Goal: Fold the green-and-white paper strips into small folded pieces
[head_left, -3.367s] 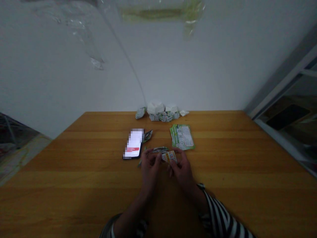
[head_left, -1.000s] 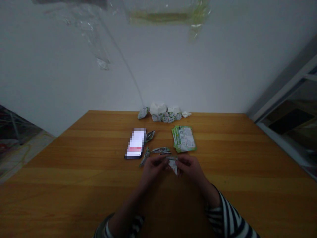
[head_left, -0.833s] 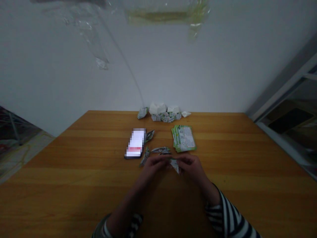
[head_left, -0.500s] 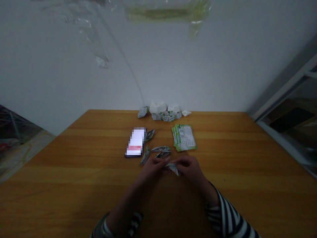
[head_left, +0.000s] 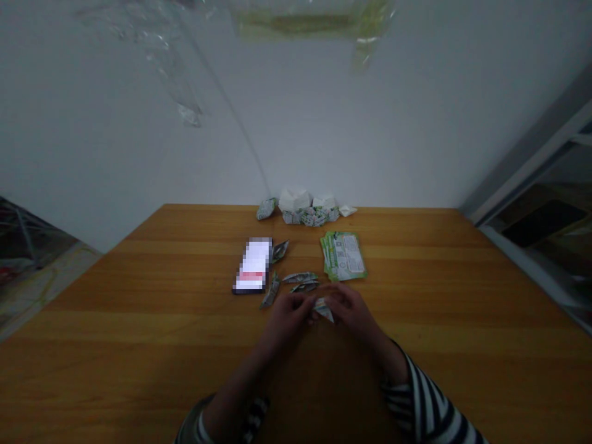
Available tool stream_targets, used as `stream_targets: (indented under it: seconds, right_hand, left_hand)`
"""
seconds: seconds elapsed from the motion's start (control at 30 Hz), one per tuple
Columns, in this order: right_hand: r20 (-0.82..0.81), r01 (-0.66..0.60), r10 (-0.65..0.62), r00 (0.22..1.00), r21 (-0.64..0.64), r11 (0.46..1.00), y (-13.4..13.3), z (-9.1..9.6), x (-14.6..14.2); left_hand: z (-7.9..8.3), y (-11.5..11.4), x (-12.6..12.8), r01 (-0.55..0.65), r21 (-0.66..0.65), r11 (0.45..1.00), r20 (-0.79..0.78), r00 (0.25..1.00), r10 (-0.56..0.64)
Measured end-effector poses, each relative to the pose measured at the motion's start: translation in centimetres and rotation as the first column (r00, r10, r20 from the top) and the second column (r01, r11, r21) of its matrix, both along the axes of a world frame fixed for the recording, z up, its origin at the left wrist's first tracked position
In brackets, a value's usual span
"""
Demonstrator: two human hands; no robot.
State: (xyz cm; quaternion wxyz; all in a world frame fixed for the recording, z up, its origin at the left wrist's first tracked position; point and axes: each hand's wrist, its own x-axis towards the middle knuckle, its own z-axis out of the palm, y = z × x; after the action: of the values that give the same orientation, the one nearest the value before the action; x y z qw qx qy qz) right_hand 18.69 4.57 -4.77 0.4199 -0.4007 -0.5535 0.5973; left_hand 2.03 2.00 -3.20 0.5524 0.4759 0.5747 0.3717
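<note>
Between my two hands is a small piece of folded printed paper (head_left: 324, 310), white and grey with a pointed lower corner. My left hand (head_left: 290, 313) pinches its left side, and my right hand (head_left: 348, 306) has its fingers closed on the right side and upper edge. The fingers hide much of it. Just beyond my hands lie two narrow folded paper pieces (head_left: 300, 278). Another folded strip (head_left: 271, 291) is left of them, and a further folded piece (head_left: 280, 251) rests against the phone's right edge.
A lit phone (head_left: 252, 265) lies on the wooden table (head_left: 139, 320) at left. A small stack of green and white printed sheets (head_left: 346, 257) is at right. Along the wall (head_left: 296, 123) stand crumpled printed papers (head_left: 311, 216) and white tissue-like pieces (head_left: 295, 200).
My right hand's fingers have shifted up and slightly left over the folded paper. My left hand has curled closer around its side. Everything else on the table stays put.
</note>
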Motion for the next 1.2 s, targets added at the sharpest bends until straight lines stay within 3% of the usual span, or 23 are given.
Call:
stream_targets:
  seconds: [0.17,0.27,0.37,0.5,0.63,0.73,0.87,1.2]
  right_hand:
    - [-0.096,0.077,-0.086,0.992,-0.098,0.992,-0.4,0.1,-0.4]
    - [-0.182,0.046,-0.084,0.98,-0.203,0.978,-0.3,-0.2,-0.1]
    - [-0.244,-0.024,-0.043,0.969,-0.265,0.964,0.0,-0.5,0.2]
    - [-0.222,-0.053,0.021,0.975,-0.139,0.989,-0.2,-0.4,-0.2]
    - [-0.095,0.067,-0.067,0.993,0.001,0.998,-0.5,-0.1,-0.6]
    - [-0.019,0.105,-0.105,0.994,0.03,0.994,-0.5,-0.3,-0.5]
    - [0.019,0.052,-0.053,0.998,0.065,0.997,-0.2,-0.9,-0.2]
    - [0.041,-0.015,0.013,0.999,0.05,0.999,0.0,-1.1,-0.1]
  left_hand:
    - [0.0,-0.3,0.5,0.043,0.156,0.987,-0.094,0.995,-0.029]
    - [0.4,-0.4,0.5,0.105,0.36,0.927,-0.157,0.986,-0.05]
    - [0.7,-0.4,0.1,0.171,0.446,0.878,-0.27,0.962,-0.051]
    - [0.5,-0.4,0.0,0.145,0.426,0.893,-0.338,0.941,0.008]
    - [0.2,-0.5,0.4,0.149,0.378,0.914,-0.262,0.964,-0.049]
    - [-0.2,-0.6,0.8,0.096,0.35,0.932,-0.184,0.982,-0.032]
    - [-0.4,-0.5,0.9,0.08,0.312,0.947,-0.133,0.99,-0.04]
    - [0.6,-0.2,1.2,0.219,0.23,0.948,-0.029,0.975,-0.218]
